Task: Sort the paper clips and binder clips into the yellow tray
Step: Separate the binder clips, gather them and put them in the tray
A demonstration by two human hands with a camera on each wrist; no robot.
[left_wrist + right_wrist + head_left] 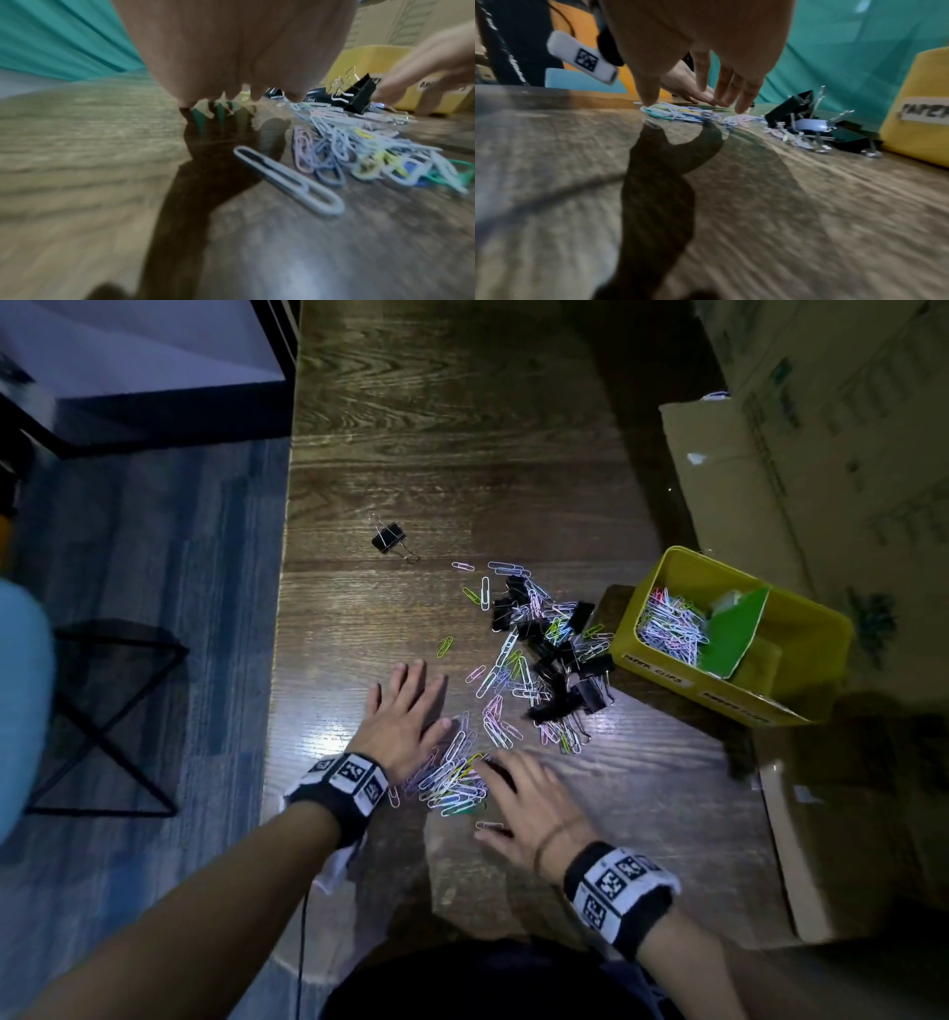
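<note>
A heap of pastel paper clips [452, 780] lies on the wooden table between my hands. My left hand [426, 701] lies flat on the table at the heap's left side, fingers straight. From the right, my right hand [493, 798] reaches in with straight fingers, fingertips [741, 107] on the clips [680, 113]. Black binder clips [562, 660] mixed with more paper clips lie farther right, beside the yellow tray [801, 613]. The tray's left compartment holds paper clips [670, 626] behind a green divider [732, 634]. One binder clip [388, 537] lies alone at the far left.
Cardboard boxes [760, 474] stand behind and to the right of the tray, and another box [832, 839] is at the near right. The table's left edge [280, 660] drops to the floor, where a black stool [102, 711] stands. A single grey clip [287, 180] lies apart from the heap.
</note>
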